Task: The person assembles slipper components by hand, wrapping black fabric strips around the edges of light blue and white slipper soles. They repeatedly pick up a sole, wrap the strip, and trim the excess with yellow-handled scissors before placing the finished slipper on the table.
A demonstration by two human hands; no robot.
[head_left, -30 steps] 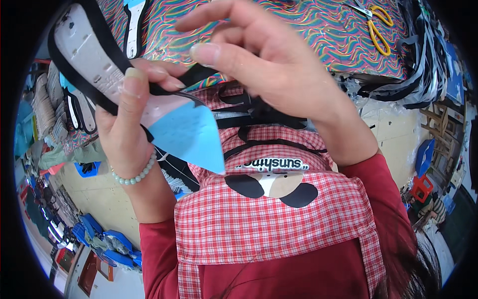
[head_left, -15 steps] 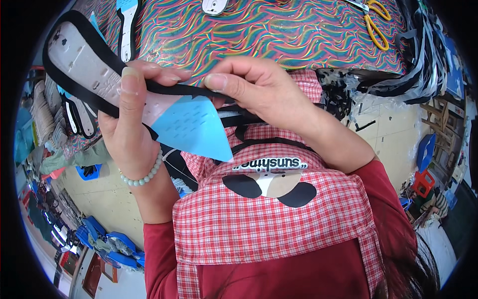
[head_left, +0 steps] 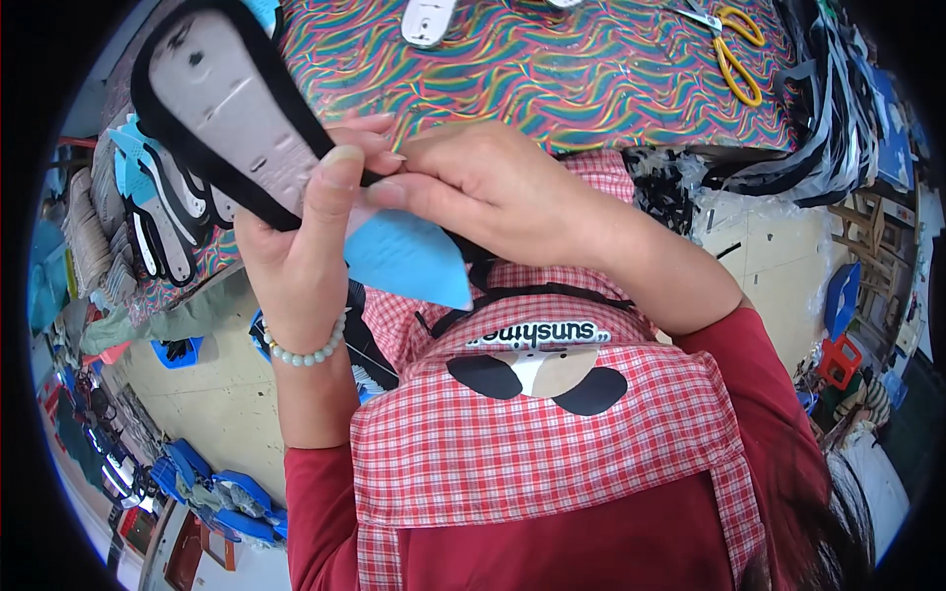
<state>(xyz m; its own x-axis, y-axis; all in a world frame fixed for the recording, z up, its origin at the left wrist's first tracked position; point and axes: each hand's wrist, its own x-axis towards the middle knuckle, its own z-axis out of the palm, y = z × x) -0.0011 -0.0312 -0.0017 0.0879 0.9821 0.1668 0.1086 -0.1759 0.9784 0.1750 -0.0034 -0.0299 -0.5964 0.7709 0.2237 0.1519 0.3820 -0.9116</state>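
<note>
Both hands grasp the work: the left hand (head_left: 296, 246) holds the grey insole (head_left: 232, 108) while the right hand (head_left: 483, 197) seems to press its black edge band (head_left: 163, 148), needing steady pinching onward.

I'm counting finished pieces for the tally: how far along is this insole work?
Done: a stack of black-edged insoles lies at the table's left end. In hand: left hand holds a grey insole with black edging while right hand pinches the edging above a blue piece. Left: white insole on the table.

sleeves: red, long | apron (head_left: 552, 443): red-white check, black straps | left wrist: pale bead bracelet (head_left: 305, 352)
</note>
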